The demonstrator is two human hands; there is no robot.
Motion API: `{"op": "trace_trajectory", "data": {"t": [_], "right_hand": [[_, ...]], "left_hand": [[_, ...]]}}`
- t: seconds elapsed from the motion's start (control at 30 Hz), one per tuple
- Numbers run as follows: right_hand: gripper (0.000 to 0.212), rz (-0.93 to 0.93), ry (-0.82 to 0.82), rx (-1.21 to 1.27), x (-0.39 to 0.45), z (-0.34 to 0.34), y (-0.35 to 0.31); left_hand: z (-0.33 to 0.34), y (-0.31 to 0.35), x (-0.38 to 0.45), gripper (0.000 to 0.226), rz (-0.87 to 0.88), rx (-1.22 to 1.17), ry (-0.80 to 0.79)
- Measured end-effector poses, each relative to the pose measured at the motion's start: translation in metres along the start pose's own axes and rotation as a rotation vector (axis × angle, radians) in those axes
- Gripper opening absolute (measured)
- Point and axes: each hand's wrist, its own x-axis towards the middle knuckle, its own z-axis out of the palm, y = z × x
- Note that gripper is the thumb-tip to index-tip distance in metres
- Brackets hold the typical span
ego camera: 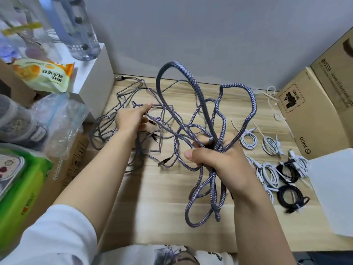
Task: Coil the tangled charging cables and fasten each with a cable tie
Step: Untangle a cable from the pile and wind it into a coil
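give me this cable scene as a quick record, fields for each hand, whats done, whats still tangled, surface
left hand: left hand pinches a strand of the tangled braided cables lying on the table
right hand: right hand grips a raised bundle of braided cable loops
done: coiled white cables and coiled black cables lie at the right, tied
still tangled: grey-purple braided cables, several plugs loose
surface: wooden table
nearby: cardboard box at right
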Motion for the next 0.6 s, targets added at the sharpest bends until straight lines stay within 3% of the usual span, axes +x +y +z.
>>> {"op": "trace_trajectory", "data": {"t": [0.1, 0.13, 0.17, 0.23, 0.3, 0.37, 0.4, 0.5, 0.6], "right_hand": [[0.032, 0.094, 0.047, 0.072, 0.006, -0.007, 0.004], [0.027, 0.174, 0.028, -0.036, 0.013, -0.009, 0.008], [0.019, 0.256, -0.089, -0.100, 0.012, -0.012, 0.014], [0.011, 0.353, -0.137, -0.146, 0.012, -0.013, 0.019], [0.027, 0.140, 0.055, -0.014, 0.012, -0.008, 0.009], [0.029, 0.066, 0.179, 0.055, 0.000, -0.007, 0.001], [0.026, 0.058, 0.225, 0.057, 0.002, -0.006, 0.002], [0.024, 0.147, 0.364, -0.059, 0.018, -0.005, 0.022], [0.017, 0.172, 0.405, -0.156, 0.025, 0.003, 0.035]], "left_hand": [[0.000, -0.002, 0.005, 0.026, -0.078, -0.142, -0.033], [-0.002, -0.004, 0.006, 0.026, -0.106, -0.192, -0.027], [-0.004, -0.006, 0.009, 0.026, -0.138, -0.234, -0.017], [-0.010, -0.010, 0.013, 0.024, -0.197, -0.291, 0.002], [-0.011, -0.012, 0.014, 0.018, -0.224, -0.309, -0.027], [-0.009, -0.011, 0.009, 0.011, -0.185, -0.339, -0.074], [-0.007, -0.010, 0.005, 0.006, -0.152, -0.361, -0.085], [-0.001, -0.002, -0.017, 0.019, -0.038, -0.461, -0.085], [0.005, 0.009, -0.050, 0.017, 0.045, -0.475, -0.133]]}}
